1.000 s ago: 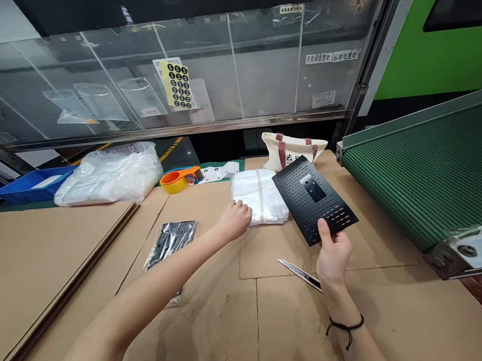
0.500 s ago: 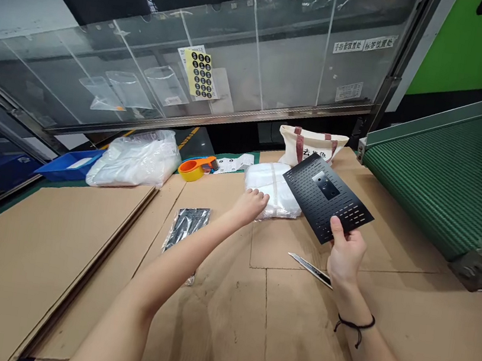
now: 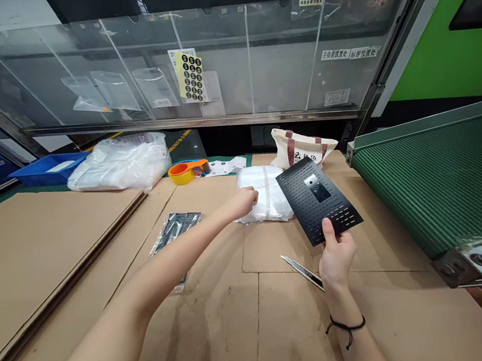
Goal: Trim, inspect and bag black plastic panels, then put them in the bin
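Note:
My right hand (image 3: pixel 338 254) grips a black perforated plate (image 3: pixel 323 201) by its lower corner, thumb on top, holding it tilted above the cardboard. The plate has rows of slots and a shiny rectangular patch in its middle. My left hand (image 3: pixel 243 203) is closed at the left edge of a banded stack of clear plastic bags (image 3: pixel 269 190); its fingertips are hidden, so I cannot tell whether it pinches a bag. Under my left forearm lies a black item in a clear bag (image 3: pixel 178 225), partly covered. A utility knife (image 3: pixel 302 271) lies just left of my right wrist.
Cardboard sheets (image 3: pixel 211 331) cover the table, with a raised stack (image 3: pixel 35 241) at left. Behind are a tape dispenser (image 3: pixel 183 172), a plastic-wrapped bundle (image 3: pixel 122 164), a blue tray (image 3: pixel 52 166) and a cloth bag (image 3: pixel 302 147). A green conveyor (image 3: pixel 439 172) borders the right.
The view has shifted slightly, moving the scene left and a little down. My left hand has turned and curled in more at the bag stack. My right hand still holds the plate.

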### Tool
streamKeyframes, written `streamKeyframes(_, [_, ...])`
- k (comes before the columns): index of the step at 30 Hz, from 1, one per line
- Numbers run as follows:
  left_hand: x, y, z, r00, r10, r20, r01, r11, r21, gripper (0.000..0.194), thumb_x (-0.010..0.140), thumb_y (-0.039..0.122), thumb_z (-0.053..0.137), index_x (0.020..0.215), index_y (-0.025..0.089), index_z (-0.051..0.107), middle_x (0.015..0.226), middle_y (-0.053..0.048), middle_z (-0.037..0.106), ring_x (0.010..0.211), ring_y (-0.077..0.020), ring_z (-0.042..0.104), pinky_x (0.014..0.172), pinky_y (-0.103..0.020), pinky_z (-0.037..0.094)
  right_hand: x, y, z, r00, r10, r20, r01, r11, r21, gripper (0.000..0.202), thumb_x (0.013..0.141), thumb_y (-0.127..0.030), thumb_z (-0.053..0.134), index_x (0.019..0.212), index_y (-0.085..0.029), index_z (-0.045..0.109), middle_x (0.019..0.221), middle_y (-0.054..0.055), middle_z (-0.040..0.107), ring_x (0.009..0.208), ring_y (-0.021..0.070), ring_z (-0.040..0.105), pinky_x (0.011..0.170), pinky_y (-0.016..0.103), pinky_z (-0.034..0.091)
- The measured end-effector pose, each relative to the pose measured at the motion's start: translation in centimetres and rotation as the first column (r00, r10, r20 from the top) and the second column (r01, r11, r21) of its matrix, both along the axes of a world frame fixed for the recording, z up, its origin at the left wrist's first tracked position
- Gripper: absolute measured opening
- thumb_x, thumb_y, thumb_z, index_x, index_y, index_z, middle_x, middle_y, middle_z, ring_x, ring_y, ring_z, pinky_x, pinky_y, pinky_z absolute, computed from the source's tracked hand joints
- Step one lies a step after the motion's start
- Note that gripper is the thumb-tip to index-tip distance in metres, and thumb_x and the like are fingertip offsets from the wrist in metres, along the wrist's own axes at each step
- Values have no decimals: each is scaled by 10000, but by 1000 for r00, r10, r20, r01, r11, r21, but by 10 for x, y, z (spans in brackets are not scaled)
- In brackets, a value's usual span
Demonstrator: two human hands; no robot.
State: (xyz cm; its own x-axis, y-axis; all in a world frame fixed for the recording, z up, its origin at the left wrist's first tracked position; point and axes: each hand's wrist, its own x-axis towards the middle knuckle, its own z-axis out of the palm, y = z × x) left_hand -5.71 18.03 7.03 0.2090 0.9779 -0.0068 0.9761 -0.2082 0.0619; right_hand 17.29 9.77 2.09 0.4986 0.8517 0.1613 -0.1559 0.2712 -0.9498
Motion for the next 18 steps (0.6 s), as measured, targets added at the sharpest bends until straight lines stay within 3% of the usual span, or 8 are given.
streamKeyframes(11, [-14, 17, -16, 963, 94, 253, -65, 991, -120, 219, 919, 340, 585, 985, 136, 628, 970, -48, 651, 860, -170, 633, 772, -364, 546, -4, -14, 11, 939, 77, 335, -93, 995, 31, 441, 813, -547, 617, 896, -123, 706, 795, 78, 722, 686, 174, 629, 633, 269, 492])
streamKeyframes(18, [-14, 17, -18, 888, 206, 410, -136, 972, -193, 239, 922, 360, 579, 965, 129, 623, 906, -32, 644, 783, -153, 628, 713, -333, 546, -10, -22, 10, 806, 64, 588, -175, 975, 134, 448, 850, -565, 561, 713, -148, 650, 485, -12, 537, 392, 84, 375, 435, 233, 328])
